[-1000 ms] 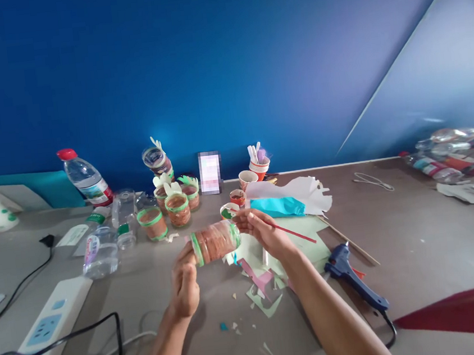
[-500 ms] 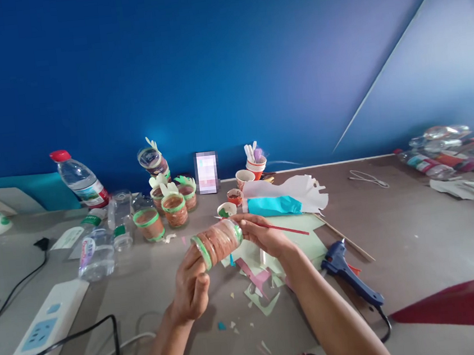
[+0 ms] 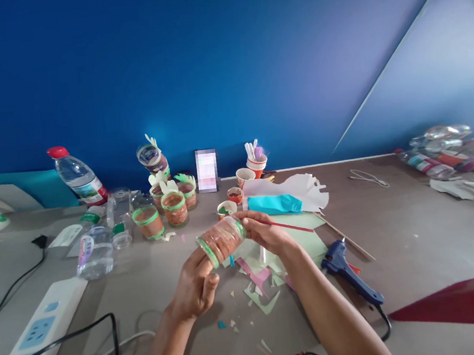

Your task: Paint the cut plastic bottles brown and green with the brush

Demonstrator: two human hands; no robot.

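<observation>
A clear plastic cup painted brown, with green bands at both ends (image 3: 222, 241), is held tilted on its side above the table. My left hand (image 3: 197, 283) grips its left end, some fingers hidden behind or inside it. At the other end my right hand (image 3: 270, 233) pinches a thin red brush (image 3: 293, 226) and has its fingertips against the green band. Just behind the cup stands a small paper cup with green paint (image 3: 227, 209), and beyond it one with red-brown paint (image 3: 235, 194). Several similar painted cups (image 3: 174, 208) stand to the left.
A blue glue gun (image 3: 350, 270) and a wooden stick (image 3: 349, 237) lie to the right. Paper scraps (image 3: 264, 299) are scattered in front. A power strip (image 3: 45, 327), cables and plastic bottles (image 3: 80, 180) occupy the left. A phone (image 3: 207, 171) leans against the wall.
The painted cup and both hands have moved slightly to the right. The red brush has shifted a little right with my right hand.
</observation>
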